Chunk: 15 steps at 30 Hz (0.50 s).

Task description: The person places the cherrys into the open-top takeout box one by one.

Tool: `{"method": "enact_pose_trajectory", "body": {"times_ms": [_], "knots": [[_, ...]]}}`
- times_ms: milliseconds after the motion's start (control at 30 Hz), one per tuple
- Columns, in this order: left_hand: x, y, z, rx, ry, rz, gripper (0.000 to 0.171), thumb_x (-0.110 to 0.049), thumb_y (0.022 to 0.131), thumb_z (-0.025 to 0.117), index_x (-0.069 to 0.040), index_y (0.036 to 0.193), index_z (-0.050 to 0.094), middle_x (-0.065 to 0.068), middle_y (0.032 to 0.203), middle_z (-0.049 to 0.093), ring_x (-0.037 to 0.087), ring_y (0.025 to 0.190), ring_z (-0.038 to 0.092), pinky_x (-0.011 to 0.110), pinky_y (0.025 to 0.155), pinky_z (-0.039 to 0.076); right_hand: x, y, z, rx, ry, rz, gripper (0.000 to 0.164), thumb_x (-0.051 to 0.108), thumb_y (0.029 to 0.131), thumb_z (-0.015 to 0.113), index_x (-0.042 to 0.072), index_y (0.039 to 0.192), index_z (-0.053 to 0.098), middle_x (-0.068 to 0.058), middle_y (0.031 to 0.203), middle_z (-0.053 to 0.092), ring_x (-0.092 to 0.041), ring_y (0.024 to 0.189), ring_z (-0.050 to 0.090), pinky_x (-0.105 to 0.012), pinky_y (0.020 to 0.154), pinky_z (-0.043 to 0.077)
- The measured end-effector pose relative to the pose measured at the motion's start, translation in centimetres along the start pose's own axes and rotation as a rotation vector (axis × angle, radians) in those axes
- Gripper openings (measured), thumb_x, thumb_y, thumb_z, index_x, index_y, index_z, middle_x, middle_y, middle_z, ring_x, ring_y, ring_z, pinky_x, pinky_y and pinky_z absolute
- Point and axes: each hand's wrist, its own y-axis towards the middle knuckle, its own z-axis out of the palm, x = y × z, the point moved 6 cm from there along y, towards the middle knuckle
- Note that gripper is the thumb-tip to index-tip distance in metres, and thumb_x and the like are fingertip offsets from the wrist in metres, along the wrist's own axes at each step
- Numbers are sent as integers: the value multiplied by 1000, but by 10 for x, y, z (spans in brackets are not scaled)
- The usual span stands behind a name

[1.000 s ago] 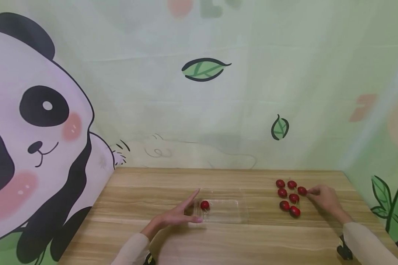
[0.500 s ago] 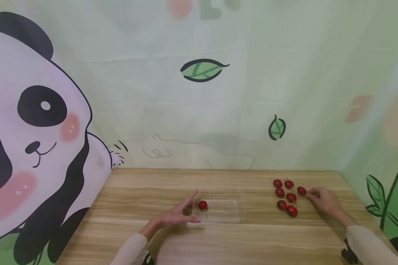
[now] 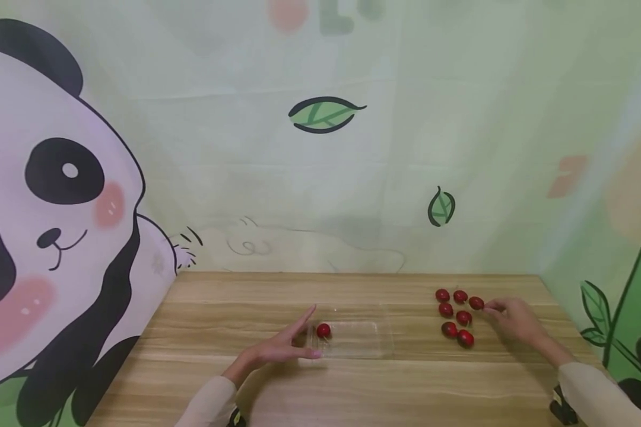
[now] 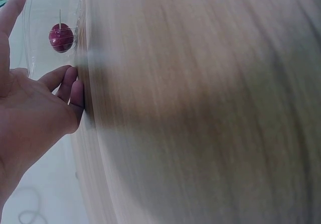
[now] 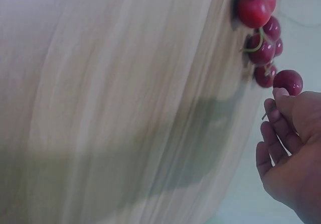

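Note:
At the right of the table, my right hand [image 3: 513, 320] pinches a dark red cherry [image 3: 476, 303] between thumb and forefinger at its stem end. In the right wrist view this cherry [image 5: 289, 81] appears higher than the others, and a bit of stem pokes out below the fingertips. Several more cherries [image 3: 449, 329] lie in a loose cluster just left of it, some with green stems. My left hand [image 3: 280, 347] rests at the left end of a clear plastic box [image 3: 381, 341], thumb and fingers spread along that end. One cherry [image 4: 61, 37] with an upright stem sits inside the box.
Everything stands on a wood-grain table [image 3: 235, 379]. Behind it hangs a pale green cloth backdrop [image 3: 219, 148] printed with a panda and leaves, meeting the table's far edge.
The pinched cherry has shifted slightly right, then left and away from me. My left hand keeps its place at the box. The head view has turned a little to the right.

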Motion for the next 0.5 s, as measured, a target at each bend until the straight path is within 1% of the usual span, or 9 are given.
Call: {"method": "enact_pose_trajectory", "body": {"times_ms": [100,333,400,500], "knots": [[0,0,0,0,1,0,109,-41,91,76,-25,166,-3,24,170,15,45,156,18,74,120,15,14,2,-1,12,13,-29,11,1,96,66,-8,94,73,-22,91,76,-35,82,71,-39,72,59],[1,2,0,7,9,-19,109,-41,92,75,-24,166,-3,25,169,16,46,156,17,75,119,15,44,8,4,24,53,-57,13,4,96,67,-6,97,74,-21,94,77,-33,84,73,-46,76,62],[1,2,-1,5,11,-16,109,-41,92,75,-23,166,-3,26,168,17,47,156,18,76,119,15,52,10,6,36,73,-53,12,5,96,67,-5,98,74,-19,94,77,-31,85,73,-44,76,62],[1,2,0,2,10,-17,109,-41,92,76,-24,166,-3,26,168,19,47,156,18,76,119,15,63,12,9,43,96,-59,11,5,94,69,-2,96,76,-15,92,78,-26,83,72,-34,73,61]]}}
